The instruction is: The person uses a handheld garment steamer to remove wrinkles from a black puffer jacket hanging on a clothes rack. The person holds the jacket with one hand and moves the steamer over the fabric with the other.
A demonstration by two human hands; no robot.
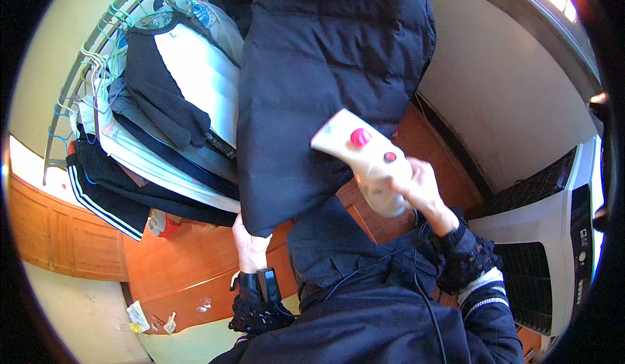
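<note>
A black quilted padded coat (322, 86) hangs in front of me, its lower hem slanting down to the left. My left hand (250, 247) grips the coat's bottom corner, with the fingers partly hidden behind the fabric. In my right hand (419, 183) is a white corded handheld appliance (376, 169), possibly a garment steamer. It has a wide flattened head, a large pink button and a smaller red one. The head points up and left, over the coat's lower right part; whether it touches the cloth cannot be told. A black cord (424, 295) trails below over my dark clothing.
Clothes on hangers, including a black-and-white top (195, 76) and striped black trousers (110, 193), fill a metal rack (73, 86) on the left. A grey-and-black air cooler (532, 247) stands right. Scraps (139, 315) lie lower left, near a wooden cabinet (63, 227).
</note>
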